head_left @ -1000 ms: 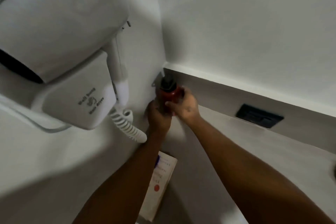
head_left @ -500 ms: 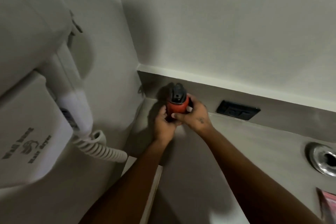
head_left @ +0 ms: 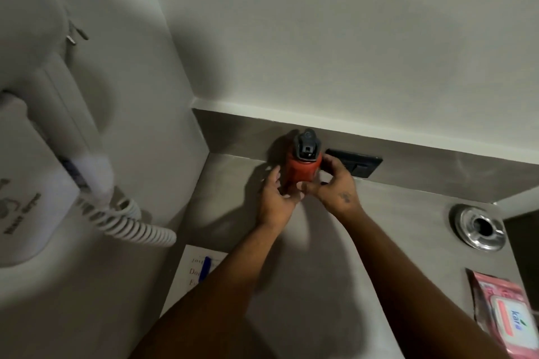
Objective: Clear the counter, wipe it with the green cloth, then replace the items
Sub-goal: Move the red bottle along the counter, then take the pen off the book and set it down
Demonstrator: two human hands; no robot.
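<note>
Nearest to the camera, at the right edge of the grey counter, lies a pink pack of wipes. At the left near edge lies a white book, partly hidden under the left forearm. A little farther on the right there is a round metal opening set in the counter.

Both forearms reach forward to the far side, where the red bottle with a dark cap stands upright, just before the low back wall and beside the black socket. The left hand is at the bottle's left side with fingers loosely spread; I cannot tell if they touch it. The right hand is at the right side, with its thumb on the red body and its fingers curved round the far side, so it seems to hold the bottle.

The long axis of the bottle is vertical and it stands between the two hands, directly before the fingers. The right hand is closer to it. I judge that either letting go or lifting straight up is the next move.

On the left wall hangs a white hair dryer with a coiled cord. The green cloth is not in view.
</note>
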